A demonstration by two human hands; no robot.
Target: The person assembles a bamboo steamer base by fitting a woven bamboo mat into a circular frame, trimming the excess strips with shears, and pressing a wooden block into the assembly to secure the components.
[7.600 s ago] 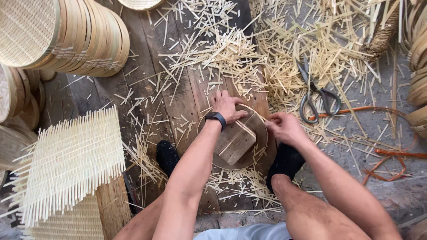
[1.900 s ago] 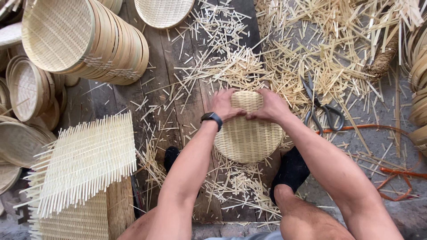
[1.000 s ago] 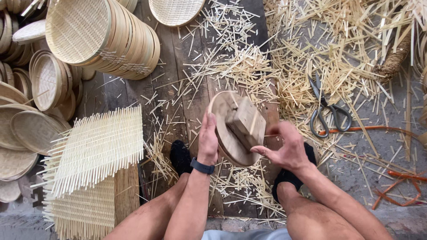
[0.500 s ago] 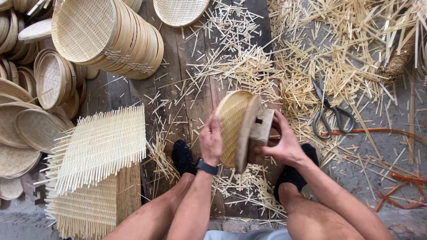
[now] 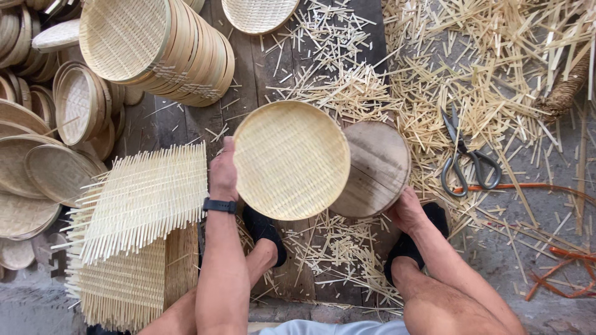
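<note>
Round tray (image 5: pixel 290 160): woven pale bamboo strips, matt, fine even weave, smooth bent rim. Round form (image 5: pixel 375 167): weathered wood, grey-brown, rough, visible grain and cracks. Square mats (image 5: pixel 146 198): woven bamboo, frayed splint ends. Scissors (image 5: pixel 467 162): dark metal, dull. Floor planks (image 5: pixel 248 74): worn wood. Wristband (image 5: pixel 220 205): black, possibly rubber.

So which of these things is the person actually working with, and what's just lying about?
In hand:
- round woven tray, held by the left hand
- round wooden form, held by the right hand

Lying about:
- scissors
- stack of finished trays
- flat woven mats
- bamboo offcuts
</note>
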